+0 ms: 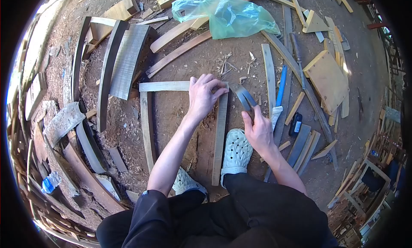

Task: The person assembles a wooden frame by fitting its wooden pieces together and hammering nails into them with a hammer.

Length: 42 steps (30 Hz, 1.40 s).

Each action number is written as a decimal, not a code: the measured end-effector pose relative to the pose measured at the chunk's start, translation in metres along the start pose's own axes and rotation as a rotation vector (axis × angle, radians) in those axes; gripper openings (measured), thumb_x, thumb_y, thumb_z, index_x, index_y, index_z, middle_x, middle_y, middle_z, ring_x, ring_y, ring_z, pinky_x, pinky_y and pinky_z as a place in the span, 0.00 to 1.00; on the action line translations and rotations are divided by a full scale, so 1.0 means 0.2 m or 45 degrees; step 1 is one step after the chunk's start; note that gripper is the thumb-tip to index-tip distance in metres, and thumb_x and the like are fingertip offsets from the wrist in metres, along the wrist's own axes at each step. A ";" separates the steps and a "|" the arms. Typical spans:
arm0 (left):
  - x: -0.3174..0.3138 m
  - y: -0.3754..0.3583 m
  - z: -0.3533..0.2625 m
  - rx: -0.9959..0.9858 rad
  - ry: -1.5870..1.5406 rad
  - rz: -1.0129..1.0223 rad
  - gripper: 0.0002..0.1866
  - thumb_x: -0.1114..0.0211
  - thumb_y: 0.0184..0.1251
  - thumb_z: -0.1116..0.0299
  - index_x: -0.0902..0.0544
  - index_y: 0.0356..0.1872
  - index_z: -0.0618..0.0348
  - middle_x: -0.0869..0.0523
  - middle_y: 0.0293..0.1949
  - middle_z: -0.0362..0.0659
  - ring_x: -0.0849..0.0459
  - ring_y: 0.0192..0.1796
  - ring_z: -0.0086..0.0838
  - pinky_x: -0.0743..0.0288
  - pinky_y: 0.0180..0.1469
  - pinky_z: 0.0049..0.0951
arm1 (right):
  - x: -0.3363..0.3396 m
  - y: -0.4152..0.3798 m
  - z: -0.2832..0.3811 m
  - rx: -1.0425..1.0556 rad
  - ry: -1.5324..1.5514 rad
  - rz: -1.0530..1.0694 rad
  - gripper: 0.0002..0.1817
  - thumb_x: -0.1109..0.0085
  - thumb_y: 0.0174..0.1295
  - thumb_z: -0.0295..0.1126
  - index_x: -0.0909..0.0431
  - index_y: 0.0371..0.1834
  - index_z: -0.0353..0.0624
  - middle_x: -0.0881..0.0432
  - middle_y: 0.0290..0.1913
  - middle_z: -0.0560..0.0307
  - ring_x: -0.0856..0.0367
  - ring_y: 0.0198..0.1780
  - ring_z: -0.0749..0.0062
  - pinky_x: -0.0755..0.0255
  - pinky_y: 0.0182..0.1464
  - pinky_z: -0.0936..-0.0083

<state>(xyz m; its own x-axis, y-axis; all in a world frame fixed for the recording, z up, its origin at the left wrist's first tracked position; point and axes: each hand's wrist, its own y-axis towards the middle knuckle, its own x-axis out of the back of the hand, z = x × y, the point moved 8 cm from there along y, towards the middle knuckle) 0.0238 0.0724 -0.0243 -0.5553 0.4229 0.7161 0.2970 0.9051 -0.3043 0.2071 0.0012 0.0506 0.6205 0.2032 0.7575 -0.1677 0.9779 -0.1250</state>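
My left hand (203,95) rests over the right end of a short pale wooden crosspiece (165,86). Its thumb and fingertips are pinched together at the corner; anything between them is too small to make out. The crosspiece lies across the far ends of two longer wooden strips, the left strip (147,128) and the right strip (220,140), in a U shape on the ground. My right hand (260,131) is closed around a hammer (245,98), its blue-grey metal head blurred, just right of that corner.
A green plastic bag (225,17) lies on boards ahead. On the right are a blue-bladed saw (281,86), a black bottle (295,124), a chisel-like tool (296,48) and a broad wooden board (327,81). Curved timbers (109,72) and a plastic bottle (51,182) are left.
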 end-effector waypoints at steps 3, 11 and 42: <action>0.00 -0.04 -0.05 -0.051 -0.269 -0.150 0.27 0.19 0.58 0.53 0.12 0.60 0.43 0.18 0.53 0.41 0.24 0.61 0.33 0.35 0.61 0.41 | 0.08 -0.05 0.03 -0.042 0.034 -0.023 0.15 0.42 0.80 0.40 0.26 0.50 0.38 0.17 0.23 0.37 0.15 0.27 0.36 0.24 0.30 0.47; 0.19 -0.02 0.15 -0.173 0.292 -0.435 0.18 0.41 0.83 0.52 0.10 0.39 0.52 0.12 0.38 0.41 0.16 0.46 0.36 0.30 0.56 0.41 | -0.01 0.02 -0.05 -0.087 -0.067 0.117 0.16 0.45 0.81 0.43 0.27 0.45 0.40 0.17 0.22 0.39 0.14 0.28 0.36 0.25 0.30 0.46; 0.19 0.00 0.20 -0.174 0.344 -0.465 0.26 0.48 0.86 0.53 0.18 0.24 0.52 0.15 0.26 0.42 0.17 0.37 0.40 0.29 0.46 0.42 | 0.11 0.02 0.11 0.165 0.014 -0.202 0.12 0.40 0.78 0.36 0.25 0.45 0.37 0.16 0.24 0.40 0.13 0.28 0.39 0.22 0.29 0.48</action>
<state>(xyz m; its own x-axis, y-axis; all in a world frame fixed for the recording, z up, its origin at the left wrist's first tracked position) -0.0297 0.0904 -0.0222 -0.4259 0.0350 0.9041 0.2291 0.9709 0.0704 0.2030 0.0079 0.0819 0.6553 0.0485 0.7538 -0.1642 0.9832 0.0795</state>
